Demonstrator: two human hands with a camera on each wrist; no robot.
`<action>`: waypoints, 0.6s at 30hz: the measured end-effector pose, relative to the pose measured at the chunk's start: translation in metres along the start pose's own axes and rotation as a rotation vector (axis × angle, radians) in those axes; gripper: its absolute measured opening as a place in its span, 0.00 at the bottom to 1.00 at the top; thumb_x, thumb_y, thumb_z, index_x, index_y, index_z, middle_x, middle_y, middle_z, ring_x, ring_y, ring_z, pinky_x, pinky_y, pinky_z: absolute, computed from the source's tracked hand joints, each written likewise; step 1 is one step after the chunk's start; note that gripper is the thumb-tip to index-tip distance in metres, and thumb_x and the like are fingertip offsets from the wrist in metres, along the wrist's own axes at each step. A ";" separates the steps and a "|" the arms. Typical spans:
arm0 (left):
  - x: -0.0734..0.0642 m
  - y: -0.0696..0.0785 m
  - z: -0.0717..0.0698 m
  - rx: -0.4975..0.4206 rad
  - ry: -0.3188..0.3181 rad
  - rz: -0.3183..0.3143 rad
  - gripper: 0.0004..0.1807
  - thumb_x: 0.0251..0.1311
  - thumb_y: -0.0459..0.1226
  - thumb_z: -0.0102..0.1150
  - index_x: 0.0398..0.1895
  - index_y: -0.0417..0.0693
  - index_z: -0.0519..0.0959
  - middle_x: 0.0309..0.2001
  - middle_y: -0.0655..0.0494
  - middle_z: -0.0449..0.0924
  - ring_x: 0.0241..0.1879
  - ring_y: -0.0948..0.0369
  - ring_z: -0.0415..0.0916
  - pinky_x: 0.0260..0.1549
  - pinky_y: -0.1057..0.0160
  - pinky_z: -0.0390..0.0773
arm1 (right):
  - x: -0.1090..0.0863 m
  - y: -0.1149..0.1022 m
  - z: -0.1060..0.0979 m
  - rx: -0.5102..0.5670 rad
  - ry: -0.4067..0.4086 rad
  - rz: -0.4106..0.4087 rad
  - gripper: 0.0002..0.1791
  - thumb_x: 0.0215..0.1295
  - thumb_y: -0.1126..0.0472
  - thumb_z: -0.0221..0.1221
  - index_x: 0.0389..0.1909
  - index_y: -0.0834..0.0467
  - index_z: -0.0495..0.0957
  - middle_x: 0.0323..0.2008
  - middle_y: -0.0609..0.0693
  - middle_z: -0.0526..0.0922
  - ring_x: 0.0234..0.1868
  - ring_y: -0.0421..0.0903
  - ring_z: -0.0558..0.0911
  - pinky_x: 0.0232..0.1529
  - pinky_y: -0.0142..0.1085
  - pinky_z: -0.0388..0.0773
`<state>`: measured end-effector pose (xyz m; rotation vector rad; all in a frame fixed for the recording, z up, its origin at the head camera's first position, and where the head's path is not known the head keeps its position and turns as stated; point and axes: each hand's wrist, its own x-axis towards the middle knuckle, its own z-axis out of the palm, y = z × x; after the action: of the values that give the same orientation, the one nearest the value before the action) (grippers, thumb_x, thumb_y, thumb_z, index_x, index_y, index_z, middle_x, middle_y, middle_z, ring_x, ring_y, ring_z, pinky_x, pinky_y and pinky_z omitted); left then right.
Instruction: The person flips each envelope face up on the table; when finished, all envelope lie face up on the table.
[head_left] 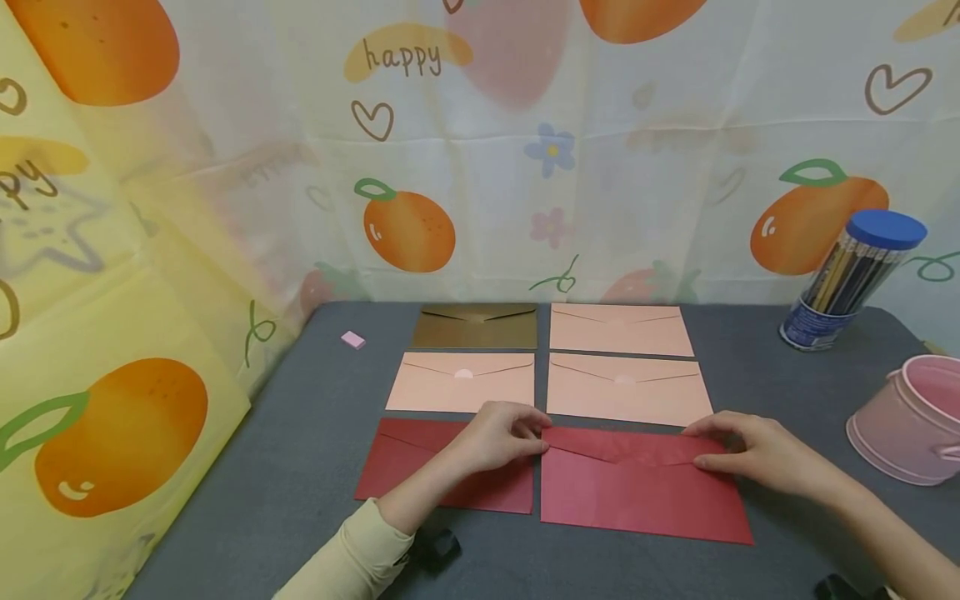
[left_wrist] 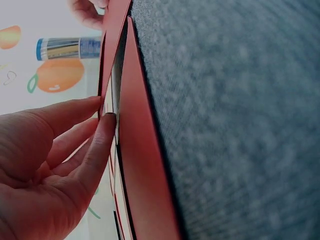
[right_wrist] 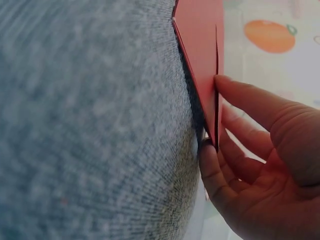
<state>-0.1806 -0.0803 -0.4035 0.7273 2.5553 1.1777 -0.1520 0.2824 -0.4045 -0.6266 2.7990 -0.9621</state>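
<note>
My left hand pinches the upper left corner of a red envelope, and my right hand grips its upper right corner. In the right wrist view, the thumb lies on the face of the red envelope and a finger is at its lower edge. The left wrist view shows this envelope slightly raised beside a second red envelope, which lies flat under my left forearm. Behind the red pair lie two peach envelopes in a row.
At the back are a brown envelope and another peach envelope. A small pink eraser-like block lies at left. On the right stand a blue-lidded tube of pencils and a pink bucket. A printed curtain hangs behind the dark tabletop.
</note>
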 end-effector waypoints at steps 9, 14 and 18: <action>0.000 0.000 0.001 0.026 -0.029 0.002 0.16 0.56 0.33 0.70 0.48 0.42 0.83 0.38 0.57 0.83 0.31 0.71 0.80 0.34 0.70 0.75 | -0.002 -0.003 0.002 -0.045 0.026 0.040 0.17 0.55 0.51 0.71 0.43 0.53 0.82 0.36 0.42 0.79 0.31 0.32 0.73 0.31 0.32 0.73; 0.000 -0.001 0.002 0.022 -0.038 0.010 0.16 0.55 0.33 0.70 0.48 0.42 0.83 0.36 0.57 0.83 0.30 0.71 0.80 0.33 0.70 0.75 | -0.002 -0.002 0.002 -0.060 0.023 0.040 0.16 0.54 0.53 0.72 0.41 0.54 0.82 0.35 0.42 0.78 0.32 0.34 0.74 0.31 0.31 0.74; -0.001 -0.002 0.002 0.024 -0.048 0.012 0.16 0.56 0.35 0.69 0.49 0.43 0.83 0.36 0.59 0.83 0.30 0.72 0.79 0.33 0.70 0.75 | -0.002 -0.001 0.002 -0.082 0.018 0.028 0.16 0.52 0.53 0.73 0.40 0.54 0.81 0.35 0.42 0.78 0.33 0.35 0.76 0.31 0.31 0.76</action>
<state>-0.1801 -0.0806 -0.4062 0.7678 2.5339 1.1213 -0.1498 0.2816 -0.4056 -0.5901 2.8679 -0.8561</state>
